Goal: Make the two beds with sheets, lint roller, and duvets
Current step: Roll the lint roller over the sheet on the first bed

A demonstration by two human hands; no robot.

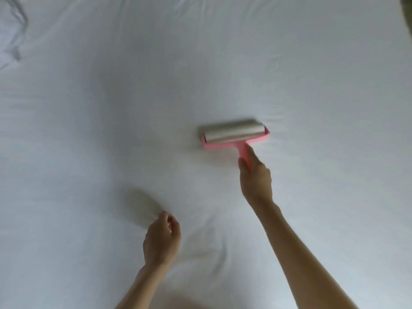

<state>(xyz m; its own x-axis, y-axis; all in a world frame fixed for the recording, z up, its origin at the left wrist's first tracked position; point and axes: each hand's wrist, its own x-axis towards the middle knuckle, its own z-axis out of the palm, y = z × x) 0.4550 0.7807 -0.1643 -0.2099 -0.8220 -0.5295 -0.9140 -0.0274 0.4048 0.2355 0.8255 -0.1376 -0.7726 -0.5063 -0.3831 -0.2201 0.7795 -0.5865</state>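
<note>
A white sheet [133,97] covers the bed and fills almost the whole view. A pink lint roller [234,134] with a pale sticky roll lies flat on the sheet right of centre. My right hand [256,177] grips its pink handle from below, arm stretched out over the bed. My left hand [161,238] hovers just above the sheet at the lower middle, fingers loosely curled and holding nothing; its shadow falls on the sheet to the upper left of it.
Rumpled white bedding [13,34] bunches at the top left corner. A dark strip beyond the bed's edge [406,10] shows at the top right. Shallow creases run through the sheet near my left hand.
</note>
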